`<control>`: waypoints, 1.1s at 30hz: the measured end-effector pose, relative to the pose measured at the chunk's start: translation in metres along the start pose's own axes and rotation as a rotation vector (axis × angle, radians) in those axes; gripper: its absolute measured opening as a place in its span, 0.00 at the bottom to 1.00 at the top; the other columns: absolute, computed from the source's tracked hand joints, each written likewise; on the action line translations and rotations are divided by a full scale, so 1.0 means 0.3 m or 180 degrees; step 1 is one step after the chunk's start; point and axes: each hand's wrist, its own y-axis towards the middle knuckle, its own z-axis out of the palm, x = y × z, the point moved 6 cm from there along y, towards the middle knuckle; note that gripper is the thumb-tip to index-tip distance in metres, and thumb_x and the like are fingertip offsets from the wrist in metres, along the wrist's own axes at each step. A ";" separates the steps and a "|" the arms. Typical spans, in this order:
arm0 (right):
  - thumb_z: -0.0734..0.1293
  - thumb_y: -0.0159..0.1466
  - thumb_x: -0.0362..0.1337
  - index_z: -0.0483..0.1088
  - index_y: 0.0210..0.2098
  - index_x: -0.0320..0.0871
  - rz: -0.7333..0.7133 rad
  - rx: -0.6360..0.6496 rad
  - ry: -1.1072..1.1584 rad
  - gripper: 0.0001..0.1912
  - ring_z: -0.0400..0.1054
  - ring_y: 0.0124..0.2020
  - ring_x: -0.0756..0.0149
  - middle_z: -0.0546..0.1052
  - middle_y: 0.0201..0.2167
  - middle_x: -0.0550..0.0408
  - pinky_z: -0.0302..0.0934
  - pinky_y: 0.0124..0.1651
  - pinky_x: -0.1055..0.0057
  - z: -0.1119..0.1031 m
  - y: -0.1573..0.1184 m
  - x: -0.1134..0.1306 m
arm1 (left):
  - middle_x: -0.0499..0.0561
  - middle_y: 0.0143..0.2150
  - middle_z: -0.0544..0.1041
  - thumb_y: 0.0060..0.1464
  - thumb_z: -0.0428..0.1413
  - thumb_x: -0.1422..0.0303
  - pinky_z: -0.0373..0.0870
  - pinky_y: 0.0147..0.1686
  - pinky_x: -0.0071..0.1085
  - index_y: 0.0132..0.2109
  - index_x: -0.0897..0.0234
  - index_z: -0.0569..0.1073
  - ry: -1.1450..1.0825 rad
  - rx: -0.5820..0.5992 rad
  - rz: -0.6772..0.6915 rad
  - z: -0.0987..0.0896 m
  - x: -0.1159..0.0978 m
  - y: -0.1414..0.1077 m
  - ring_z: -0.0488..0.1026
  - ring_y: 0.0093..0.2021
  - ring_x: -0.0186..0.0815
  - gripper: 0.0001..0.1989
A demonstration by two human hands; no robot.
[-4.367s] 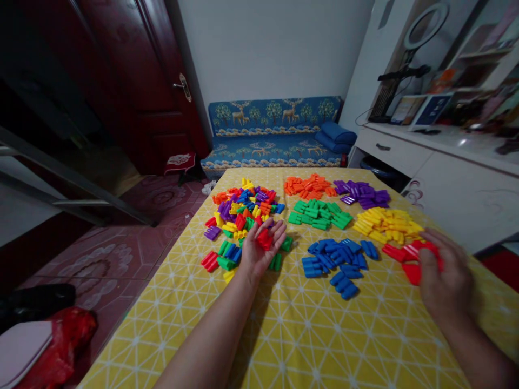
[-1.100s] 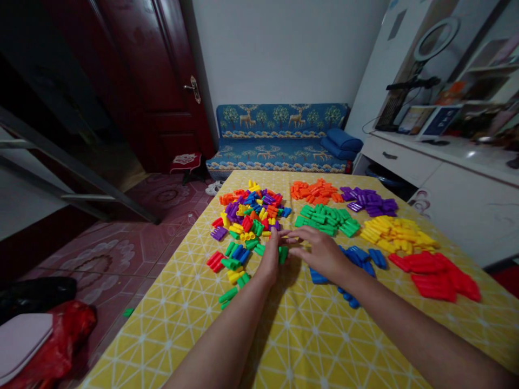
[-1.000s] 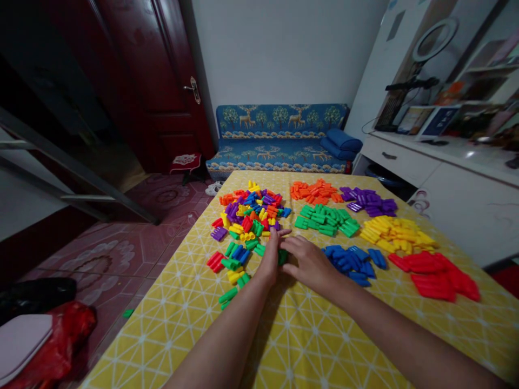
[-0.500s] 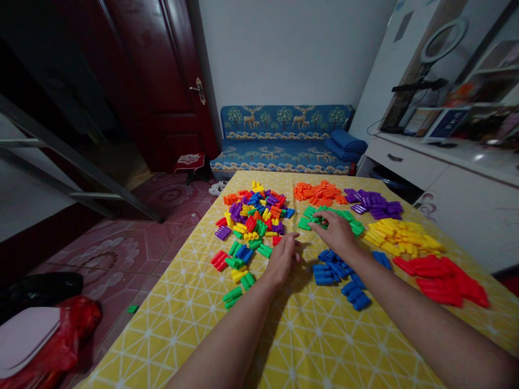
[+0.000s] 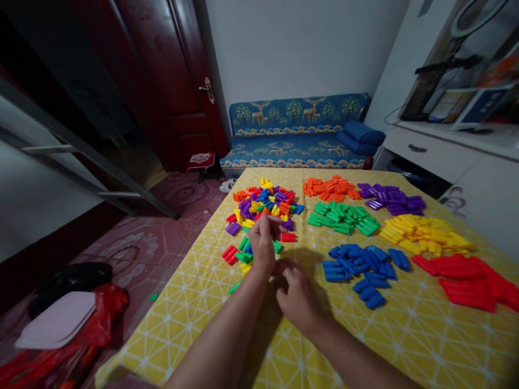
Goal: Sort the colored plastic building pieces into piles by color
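Observation:
My left hand (image 5: pixel 263 240) is over the near part of a mixed pile of coloured plastic pieces (image 5: pixel 259 202), its fingers curled; anything in them is hidden. Just right of it and nearer to me, my right hand (image 5: pixel 295 292) is low over the cloth with bent fingers, and its fingertips are partly hidden by my left wrist. A red piece (image 5: pixel 288 237) lies right of my left hand. Sorted by colour on the right are orange (image 5: pixel 330 188), purple (image 5: pixel 391 199), green (image 5: pixel 344 217), blue (image 5: pixel 359 262), yellow (image 5: pixel 425 234) and red (image 5: pixel 470 275) piles.
A yellow patterned cloth covers the table (image 5: pixel 194 329). Beyond it stands a blue sofa (image 5: pixel 295 135). A white cabinet (image 5: pixel 438 156) is at the right, a metal ladder (image 5: pixel 121 178) at the left. Bags and a pale lid (image 5: pixel 59 319) lie on the floor.
My right hand has left the green pile and come down beside my left wrist. My left hand has moved left and away from me, over the mixed pile. The view has turned slightly left.

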 end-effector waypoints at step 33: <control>0.60 0.68 0.42 0.72 0.46 0.44 0.0337 -0.0940 0.0667 0.13 0.68 0.55 0.58 0.74 0.51 0.45 0.63 0.58 0.58 -0.052 0.103 -0.125 | 0.57 0.37 0.82 0.55 0.53 0.52 0.70 0.38 0.33 0.41 0.66 0.81 0.3476 0.0145 -0.0233 -0.404 0.057 0.283 0.78 0.40 0.45 0.22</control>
